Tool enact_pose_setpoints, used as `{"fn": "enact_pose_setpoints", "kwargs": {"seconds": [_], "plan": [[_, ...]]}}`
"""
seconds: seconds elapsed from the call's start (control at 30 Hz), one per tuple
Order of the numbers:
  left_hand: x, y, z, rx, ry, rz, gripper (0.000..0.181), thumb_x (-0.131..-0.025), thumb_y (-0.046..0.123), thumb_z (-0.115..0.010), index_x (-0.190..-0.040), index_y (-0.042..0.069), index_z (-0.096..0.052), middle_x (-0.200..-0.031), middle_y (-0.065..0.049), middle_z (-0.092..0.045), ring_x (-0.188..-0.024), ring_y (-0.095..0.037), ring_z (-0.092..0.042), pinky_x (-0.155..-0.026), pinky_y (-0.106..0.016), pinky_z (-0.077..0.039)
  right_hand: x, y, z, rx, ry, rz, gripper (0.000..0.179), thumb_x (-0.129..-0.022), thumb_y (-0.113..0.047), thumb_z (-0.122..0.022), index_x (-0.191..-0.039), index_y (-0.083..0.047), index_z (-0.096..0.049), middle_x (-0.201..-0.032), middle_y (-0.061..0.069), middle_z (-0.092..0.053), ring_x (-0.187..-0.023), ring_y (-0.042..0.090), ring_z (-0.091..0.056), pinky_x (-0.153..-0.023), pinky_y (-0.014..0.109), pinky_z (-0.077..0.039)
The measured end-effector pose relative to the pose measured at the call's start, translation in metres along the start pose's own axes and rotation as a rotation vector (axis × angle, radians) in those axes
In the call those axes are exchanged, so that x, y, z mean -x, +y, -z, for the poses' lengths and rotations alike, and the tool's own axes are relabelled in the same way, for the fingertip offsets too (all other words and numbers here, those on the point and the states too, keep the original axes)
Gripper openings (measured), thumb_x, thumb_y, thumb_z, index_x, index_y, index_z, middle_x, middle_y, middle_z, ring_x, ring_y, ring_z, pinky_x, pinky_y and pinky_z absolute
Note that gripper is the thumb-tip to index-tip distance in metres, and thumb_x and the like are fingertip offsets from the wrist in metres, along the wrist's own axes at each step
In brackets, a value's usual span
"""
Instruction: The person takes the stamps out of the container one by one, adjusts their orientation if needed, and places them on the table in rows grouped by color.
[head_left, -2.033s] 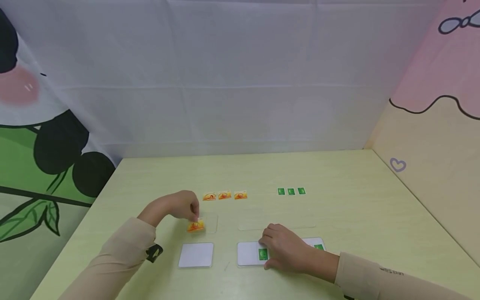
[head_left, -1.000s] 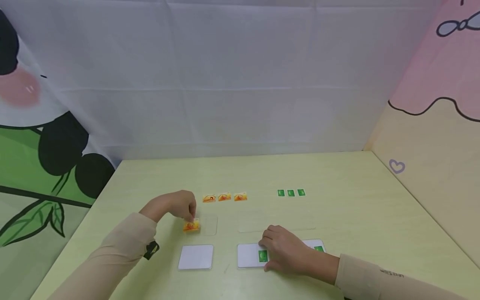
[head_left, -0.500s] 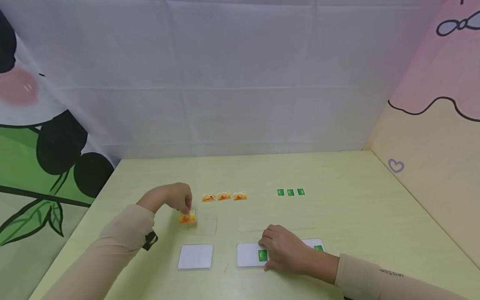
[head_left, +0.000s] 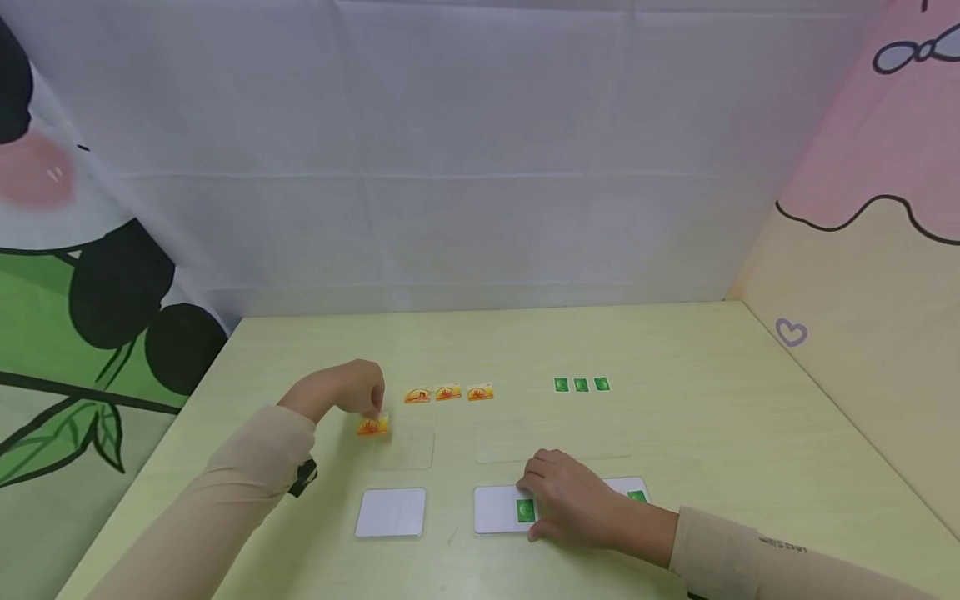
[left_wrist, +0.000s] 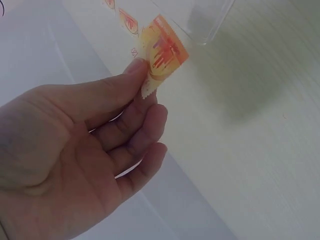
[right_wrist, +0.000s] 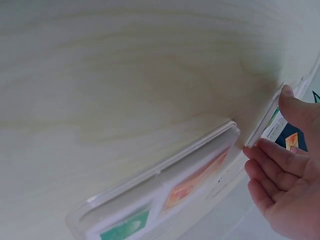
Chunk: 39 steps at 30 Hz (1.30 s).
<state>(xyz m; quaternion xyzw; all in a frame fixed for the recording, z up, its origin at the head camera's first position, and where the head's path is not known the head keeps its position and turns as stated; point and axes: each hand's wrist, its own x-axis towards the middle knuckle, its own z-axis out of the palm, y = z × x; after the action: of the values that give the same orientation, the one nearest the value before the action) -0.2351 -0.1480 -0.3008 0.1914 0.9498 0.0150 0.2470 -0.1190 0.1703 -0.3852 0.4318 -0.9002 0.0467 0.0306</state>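
My left hand pinches an orange postage stamp by its edge, between thumb and index finger. In the left wrist view the stamp shows a scalloped rim, held over the table. My right hand holds a white card by its opposite edges, thumb at the near one and fingers at the far one. A green stamp lies at that card's right end. Another white card, partly hidden behind the right hand, bears a green stamp and an orange one.
A plain white card lies at the left front. Three orange stamps and three green stamps lie in rows farther back. Clear plastic sleeves lie flat mid-table. A white cloth hangs behind the table.
The left hand has moved left and away from me with the orange stamp, past the left clear sleeve. The right hand has stayed on its card.
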Motion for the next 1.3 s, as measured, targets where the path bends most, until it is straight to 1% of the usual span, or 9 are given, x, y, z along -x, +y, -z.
{"fn": "enact_pose_setpoints", "kwargs": {"seconds": [0.23,0.37,0.5,0.67,0.83,0.93,1.07,1.2,1.3], "plan": [[-0.005,-0.001,0.001,0.032,0.031,-0.009,0.009,-0.087,0.008,-0.067,-0.079,0.006,-0.068,-0.075,-0.002,-0.061,-0.070,-0.014,-0.049,-0.066,-0.026,-0.045,0.000,0.001,0.000,0.003,0.005,0.001,0.049,-0.076,-0.045,-0.077,-0.108,-0.008,-0.068,-0.101,-0.003,-0.067,-0.097,0.011,-0.055,-0.094,0.027,-0.046],[-0.008,-0.002,-0.001,0.024,0.044,-0.021,0.007,-0.087,0.008,-0.068,-0.080,0.006,-0.068,-0.076,-0.003,-0.061,-0.069,-0.014,-0.049,-0.065,-0.026,-0.045,0.000,0.001,0.000,-0.002,-0.004,-0.007,0.049,-0.076,-0.045,-0.077,-0.108,-0.009,-0.068,-0.101,-0.003,-0.067,-0.097,0.011,-0.055,-0.093,0.027,-0.046],[-0.015,-0.005,-0.004,0.024,0.057,-0.005,0.008,-0.087,0.008,-0.068,-0.080,0.006,-0.067,-0.076,-0.003,-0.060,-0.069,-0.015,-0.049,-0.066,-0.027,-0.045,0.001,0.002,-0.002,-0.010,-0.007,-0.012,0.049,-0.076,-0.045,-0.077,-0.108,-0.009,-0.068,-0.101,-0.003,-0.067,-0.097,0.011,-0.055,-0.092,0.027,-0.046],[-0.022,-0.011,-0.010,0.027,0.091,0.011,0.008,-0.088,0.010,-0.067,-0.080,0.007,-0.067,-0.078,-0.003,-0.061,-0.069,-0.015,-0.049,-0.067,-0.028,-0.046,0.001,0.002,-0.003,-0.005,-0.001,-0.006,0.049,-0.076,-0.044,-0.077,-0.108,-0.009,-0.068,-0.101,-0.003,-0.066,-0.097,0.011,-0.054,-0.092,0.027,-0.046],[-0.024,-0.016,-0.013,0.003,0.141,0.022,0.010,-0.089,0.012,-0.067,-0.079,0.008,-0.066,-0.080,-0.003,-0.062,-0.070,-0.016,-0.051,-0.069,-0.032,-0.046,0.000,0.002,-0.002,-0.004,-0.005,-0.002,0.048,-0.077,-0.044,-0.077,-0.109,-0.009,-0.068,-0.101,-0.003,-0.066,-0.098,0.011,-0.054,-0.093,0.027,-0.046],[-0.024,-0.020,-0.015,-0.015,0.171,0.014,0.010,-0.089,0.012,-0.066,-0.079,0.008,-0.066,-0.080,-0.003,-0.064,-0.071,-0.017,-0.053,-0.070,-0.035,-0.047,0.000,0.002,-0.003,-0.003,-0.009,0.000,0.049,-0.077,-0.044,-0.077,-0.109,-0.009,-0.067,-0.102,-0.003,-0.066,-0.098,0.011,-0.054,-0.094,0.027,-0.046],[-0.025,-0.022,-0.017,-0.034,0.191,0.011,0.010,-0.089,0.011,-0.066,-0.079,0.009,-0.065,-0.080,-0.003,-0.064,-0.071,-0.017,-0.053,-0.071,-0.036,-0.047,0.000,0.003,-0.004,-0.001,-0.009,0.000,0.049,-0.078,-0.045,-0.076,-0.109,-0.009,-0.067,-0.102,-0.003,-0.066,-0.098,0.011,-0.055,-0.094,0.027,-0.046],[-0.028,-0.023,-0.018,-0.042,0.205,0.027,0.011,-0.089,0.012,-0.065,-0.079,0.010,-0.064,-0.080,-0.003,-0.063,-0.071,-0.017,-0.051,-0.072,-0.036,-0.046,-0.001,0.003,-0.004,0.000,-0.002,0.004,0.049,-0.077,-0.045,-0.077,-0.109,-0.009,-0.068,-0.102,-0.003,-0.066,-0.098,0.011,-0.055,-0.093,0.027,-0.046],[-0.031,-0.024,-0.021,-0.042,0.219,0.027,0.011,-0.089,0.011,-0.066,-0.078,0.010,-0.063,-0.078,-0.002,-0.062,-0.070,-0.017,-0.050,-0.071,-0.035,-0.045,0.000,0.003,-0.004,0.008,0.008,0.013,0.049,-0.077,-0.045,-0.077,-0.108,-0.009,-0.068,-0.101,-0.003,-0.066,-0.097,0.011,-0.055,-0.092,0.026,-0.046]]}}
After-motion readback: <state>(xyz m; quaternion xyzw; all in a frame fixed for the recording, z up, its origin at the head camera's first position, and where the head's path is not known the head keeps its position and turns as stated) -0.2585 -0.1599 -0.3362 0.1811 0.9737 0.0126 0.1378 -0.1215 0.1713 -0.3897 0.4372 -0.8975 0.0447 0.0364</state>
